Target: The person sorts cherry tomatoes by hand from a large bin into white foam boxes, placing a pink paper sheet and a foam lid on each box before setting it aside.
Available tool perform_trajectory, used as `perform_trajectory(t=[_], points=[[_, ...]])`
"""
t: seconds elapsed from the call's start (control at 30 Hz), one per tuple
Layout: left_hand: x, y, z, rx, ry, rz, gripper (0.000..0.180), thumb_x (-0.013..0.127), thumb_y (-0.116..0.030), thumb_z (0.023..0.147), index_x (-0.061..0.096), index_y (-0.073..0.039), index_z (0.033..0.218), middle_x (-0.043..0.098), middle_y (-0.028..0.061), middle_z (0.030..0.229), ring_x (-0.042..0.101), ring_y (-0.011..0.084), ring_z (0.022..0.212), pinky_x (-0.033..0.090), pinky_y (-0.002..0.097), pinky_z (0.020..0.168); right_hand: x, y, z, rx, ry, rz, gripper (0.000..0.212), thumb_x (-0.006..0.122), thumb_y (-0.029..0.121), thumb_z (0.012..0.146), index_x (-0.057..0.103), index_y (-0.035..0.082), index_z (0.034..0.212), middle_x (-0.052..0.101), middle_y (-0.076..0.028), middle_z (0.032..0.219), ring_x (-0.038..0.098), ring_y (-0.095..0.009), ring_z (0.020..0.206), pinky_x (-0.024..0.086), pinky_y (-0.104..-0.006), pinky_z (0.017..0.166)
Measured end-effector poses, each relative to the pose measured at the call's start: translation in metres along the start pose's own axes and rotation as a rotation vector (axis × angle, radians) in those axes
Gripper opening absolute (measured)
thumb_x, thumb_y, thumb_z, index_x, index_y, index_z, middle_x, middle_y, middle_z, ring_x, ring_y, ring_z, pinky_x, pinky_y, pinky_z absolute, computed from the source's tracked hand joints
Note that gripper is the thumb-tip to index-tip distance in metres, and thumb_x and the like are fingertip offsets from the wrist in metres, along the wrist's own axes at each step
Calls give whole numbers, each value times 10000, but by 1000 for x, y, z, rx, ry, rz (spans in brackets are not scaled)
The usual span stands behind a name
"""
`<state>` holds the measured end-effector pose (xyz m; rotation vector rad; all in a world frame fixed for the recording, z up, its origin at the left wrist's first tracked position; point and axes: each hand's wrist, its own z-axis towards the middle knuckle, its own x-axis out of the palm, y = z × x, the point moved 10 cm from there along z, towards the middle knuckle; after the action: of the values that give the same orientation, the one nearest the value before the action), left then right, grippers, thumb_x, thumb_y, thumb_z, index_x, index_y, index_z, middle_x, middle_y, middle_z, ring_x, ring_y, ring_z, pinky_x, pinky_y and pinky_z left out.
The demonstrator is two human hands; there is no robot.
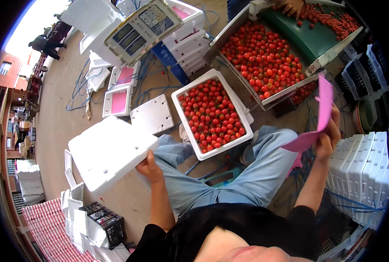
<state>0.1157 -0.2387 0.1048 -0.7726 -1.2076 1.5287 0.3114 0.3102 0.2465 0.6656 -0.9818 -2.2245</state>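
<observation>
My left hand [150, 167] is closed on the near right edge of a white foam lid [109, 150], held out to the left of my knee. Raised at the right, my right hand [329, 136] grips a bent pink sheet [323, 107] between thumb and fingers. Between my feet stands a white foam box [181, 114] filled with red cherry tomatoes [214, 115], its top uncovered. A second white foam lid [153, 113] lies on the ground left of that box.
A sorting bin [257, 101] full of tomatoes stands ahead right, with another person's hand [290, 6] at its green chute [290, 35]. A scale display [142, 32] rises ahead left. Pink-lined boxes [109, 102], stacked foam pieces [356, 170], a black crate [111, 222] and blue straps surround me.
</observation>
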Motion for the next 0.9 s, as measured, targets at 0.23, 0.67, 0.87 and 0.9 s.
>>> perform_trajectory(t=[0.23,0.67,0.87,0.9], points=[[12,6,-82,-218,191,-183,669,715,61,819,403,36,1411,465,161,1414,490,259,1297,413,420,1085,326,-30,-44,-250,496,-267,119,633,90,710,593,18,796,571,-167,1074,504,-413,1203,401,-483,1033],[59,175,-159,-449,824,354,420,566,-246,976,494,-44,1337,592,118,1281,585,256,1193,480,409,1027,335,-115,-75,907,784,377,753,747,216,856,380,17,1482,592,-161,1301,574,-236,1205,450,-378,1046],[98,200,-128,-1162,401,-490,592,314,-517,1066,494,-42,1368,617,135,1299,628,273,1171,525,455,995,255,-237,-91,381,566,-864,779,701,275,828,343,-11,1459,607,-246,1246,611,-397,1131,447,-532,1024],[88,224,-132,-1320,371,-490,601,371,-552,1041,484,-82,1399,609,141,1312,618,283,1191,526,455,993,280,-234,-90,451,562,-867,792,688,300,824,334,-13,1459,602,-266,1247,599,-418,1148,437,-535,1033]])
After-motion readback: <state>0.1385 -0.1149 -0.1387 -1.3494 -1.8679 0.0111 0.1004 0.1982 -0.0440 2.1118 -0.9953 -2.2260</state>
